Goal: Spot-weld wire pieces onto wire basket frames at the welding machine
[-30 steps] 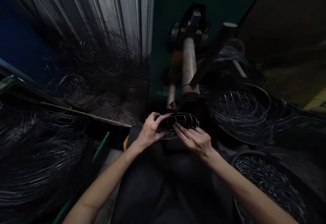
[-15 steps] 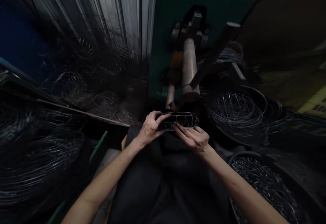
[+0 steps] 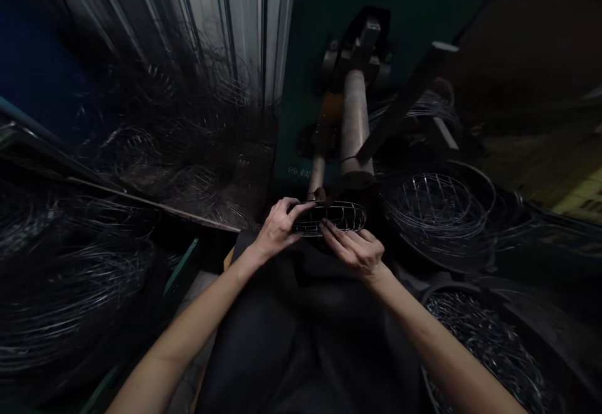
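Note:
A round wire basket [image 3: 350, 213] is held between my two hands, tilted so that it shows as a flat oval. My left hand [image 3: 278, 231] grips its left end, thumb and fingers closed over the wire. On the front right side my right hand [image 3: 357, 249] is closed on the wires, its fingertips reaching in near the middle. The basket's back edge meets the tip of a thin metal rod [image 3: 317, 175] of a green machine [image 3: 305, 44]. Whether the two touch, I cannot tell. A thick metal cylinder [image 3: 356, 122] juts out above the basket.
On the right, a dark tub holds wire rings and grids [image 3: 435, 204], and a bucket holds many small metal pieces [image 3: 489, 339]. Wire hoops [image 3: 70, 307] are heaped at the left. A dark bar [image 3: 409, 100] slants beside the cylinder. Loose wirework [image 3: 188, 182] lies by the corrugated wall.
The view has shifted slightly, so the machine appears a little further right. Both hands keep their hold, and the basket sits slightly higher in view.

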`<state>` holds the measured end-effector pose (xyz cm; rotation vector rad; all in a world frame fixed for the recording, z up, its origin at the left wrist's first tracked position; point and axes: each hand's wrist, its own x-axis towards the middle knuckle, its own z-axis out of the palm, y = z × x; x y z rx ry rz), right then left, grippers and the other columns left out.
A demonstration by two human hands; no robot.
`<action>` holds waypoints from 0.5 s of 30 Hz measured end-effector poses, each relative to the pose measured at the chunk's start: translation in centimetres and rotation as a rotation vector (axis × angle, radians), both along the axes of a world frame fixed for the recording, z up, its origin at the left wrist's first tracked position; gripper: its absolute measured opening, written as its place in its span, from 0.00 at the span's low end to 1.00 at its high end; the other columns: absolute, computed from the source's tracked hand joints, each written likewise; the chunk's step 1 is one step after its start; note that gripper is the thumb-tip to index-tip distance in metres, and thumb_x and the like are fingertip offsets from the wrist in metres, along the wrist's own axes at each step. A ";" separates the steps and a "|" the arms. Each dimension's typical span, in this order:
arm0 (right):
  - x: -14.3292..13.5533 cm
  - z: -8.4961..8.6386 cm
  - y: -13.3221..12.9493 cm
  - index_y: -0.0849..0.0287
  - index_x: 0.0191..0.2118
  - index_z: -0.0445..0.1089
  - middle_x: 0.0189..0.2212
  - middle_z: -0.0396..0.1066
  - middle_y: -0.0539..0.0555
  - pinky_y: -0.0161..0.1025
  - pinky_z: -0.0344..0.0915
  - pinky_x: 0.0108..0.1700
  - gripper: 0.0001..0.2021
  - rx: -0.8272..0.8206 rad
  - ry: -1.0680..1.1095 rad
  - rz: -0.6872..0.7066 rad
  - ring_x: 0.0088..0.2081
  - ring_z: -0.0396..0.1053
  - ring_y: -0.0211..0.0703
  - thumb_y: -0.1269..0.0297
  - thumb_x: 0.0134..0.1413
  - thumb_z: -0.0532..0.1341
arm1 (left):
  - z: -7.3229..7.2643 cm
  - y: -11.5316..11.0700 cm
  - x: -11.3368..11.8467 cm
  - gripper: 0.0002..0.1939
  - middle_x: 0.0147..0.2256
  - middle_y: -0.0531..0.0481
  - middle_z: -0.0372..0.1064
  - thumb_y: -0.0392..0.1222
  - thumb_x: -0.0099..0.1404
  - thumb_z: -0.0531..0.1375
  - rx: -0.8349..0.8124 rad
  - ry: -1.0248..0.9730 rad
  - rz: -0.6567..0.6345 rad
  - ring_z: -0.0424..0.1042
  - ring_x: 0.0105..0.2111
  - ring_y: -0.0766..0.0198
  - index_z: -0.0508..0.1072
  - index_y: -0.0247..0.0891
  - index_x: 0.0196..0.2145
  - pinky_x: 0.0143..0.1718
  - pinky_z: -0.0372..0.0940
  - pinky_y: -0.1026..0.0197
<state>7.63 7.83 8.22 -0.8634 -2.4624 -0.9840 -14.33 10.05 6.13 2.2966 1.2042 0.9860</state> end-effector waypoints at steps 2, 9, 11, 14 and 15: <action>0.2 -0.6 0.2 0.54 0.53 0.69 0.51 0.69 0.53 0.37 0.55 0.29 0.17 -0.012 0.015 0.000 0.26 0.65 0.29 0.70 0.58 0.57 | -0.4 0.4 -0.1 0.37 0.48 0.45 0.57 0.32 0.53 0.62 0.017 0.011 0.002 0.62 0.49 0.54 0.57 0.47 0.59 0.52 0.62 0.49; -0.5 -3.0 -0.3 0.52 0.57 0.64 0.53 0.67 0.52 0.39 0.54 0.31 0.20 -0.200 0.095 -0.050 0.29 0.66 0.32 0.68 0.60 0.56 | -2.0 0.7 -1.4 0.33 0.50 0.43 0.58 0.38 0.57 0.62 0.036 0.030 -0.011 0.61 0.52 0.53 0.58 0.45 0.59 0.54 0.59 0.47; -1.6 -2.3 -0.6 0.50 0.57 0.64 0.53 0.67 0.51 0.39 0.55 0.32 0.19 -0.290 0.110 -0.097 0.30 0.67 0.33 0.67 0.61 0.54 | -1.5 0.6 -2.2 0.34 0.51 0.43 0.58 0.37 0.56 0.62 0.029 0.029 -0.019 0.61 0.52 0.53 0.56 0.44 0.59 0.54 0.59 0.47; -2.9 0.2 -1.8 0.46 0.56 0.65 0.52 0.68 0.50 0.37 0.56 0.32 0.18 -0.414 0.184 -0.176 0.31 0.69 0.33 0.68 0.63 0.51 | -0.2 1.0 -2.9 0.38 0.49 0.42 0.59 0.34 0.54 0.62 0.038 0.025 0.004 0.62 0.50 0.53 0.52 0.39 0.61 0.53 0.60 0.47; -3.0 1.1 -2.6 0.46 0.56 0.65 0.51 0.69 0.50 0.37 0.57 0.33 0.18 -0.452 0.229 -0.228 0.32 0.70 0.34 0.67 0.63 0.51 | 0.2 1.2 -2.9 0.38 0.48 0.42 0.59 0.34 0.54 0.62 0.047 0.027 0.012 0.63 0.49 0.54 0.52 0.38 0.61 0.53 0.60 0.47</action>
